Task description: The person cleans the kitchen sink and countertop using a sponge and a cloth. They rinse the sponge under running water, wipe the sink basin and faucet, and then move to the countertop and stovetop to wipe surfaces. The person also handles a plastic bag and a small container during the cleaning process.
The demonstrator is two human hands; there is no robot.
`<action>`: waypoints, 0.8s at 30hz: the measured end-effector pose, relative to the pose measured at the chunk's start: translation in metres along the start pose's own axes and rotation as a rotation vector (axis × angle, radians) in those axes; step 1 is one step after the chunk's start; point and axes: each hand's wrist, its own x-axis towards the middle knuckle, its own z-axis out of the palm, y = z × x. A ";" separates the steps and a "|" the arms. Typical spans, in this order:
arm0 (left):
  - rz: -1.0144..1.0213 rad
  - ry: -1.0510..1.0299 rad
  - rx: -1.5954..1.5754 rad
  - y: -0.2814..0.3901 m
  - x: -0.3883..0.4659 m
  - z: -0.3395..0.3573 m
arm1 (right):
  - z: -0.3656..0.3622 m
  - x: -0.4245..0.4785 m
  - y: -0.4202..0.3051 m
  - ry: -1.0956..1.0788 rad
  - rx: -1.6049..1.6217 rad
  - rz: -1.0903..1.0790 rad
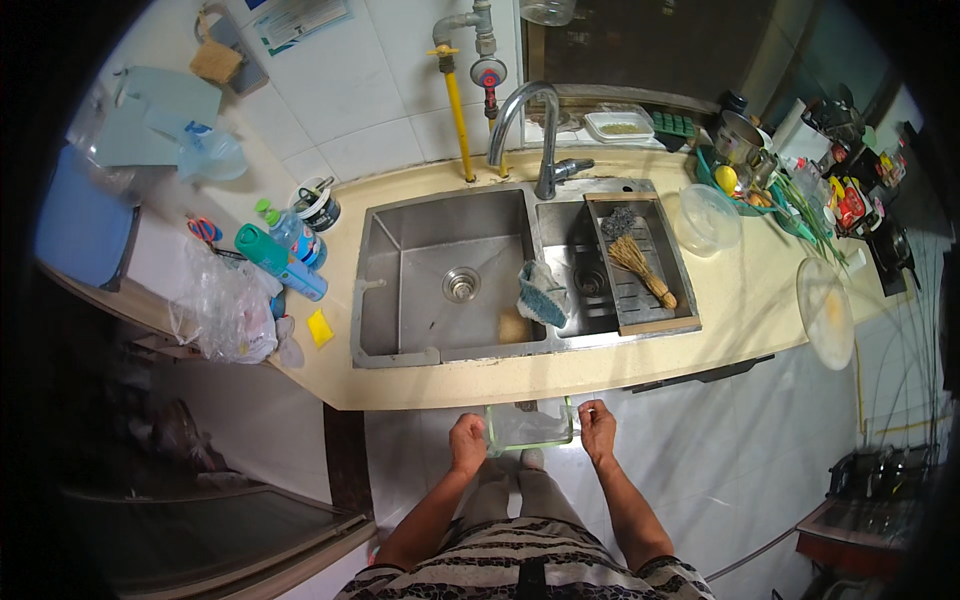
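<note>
Below the counter's front edge, my left hand (469,442) and my right hand (597,430) each pinch a side of a clear plastic bag (536,424). The bag is stretched between them, over a green-rimmed bin (555,442) whose inside is mostly covered by the plastic. Beyond my hands is a double steel sink (420,225). A teal and white cloth (543,294) hangs over its divider, and a tan sponge (513,325) lies in the left basin. A straw brush (641,270) and a steel wool scourer (618,223) sit in the tray over the right basin.
Left on the counter stand a spray can (281,262), a soap bottle (300,238), a bundle of plastic bags (229,307) and a yellow packet (319,328). On the right are a clear plastic tub (706,220), a teal basket (709,176) and a round board (825,313) at the edge.
</note>
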 end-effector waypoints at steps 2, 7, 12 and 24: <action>0.166 -0.031 0.247 0.027 0.004 -0.012 | 0.002 0.005 -0.005 -0.016 -0.056 -0.023; 0.193 -0.109 0.368 0.025 0.006 -0.009 | 0.021 0.017 0.012 0.038 0.247 0.017; 0.015 -0.150 0.260 0.019 -0.003 -0.008 | 0.042 0.013 0.028 0.072 0.576 0.178; -0.131 -0.304 0.377 -0.019 0.004 0.004 | 0.016 0.002 0.126 0.086 0.010 0.307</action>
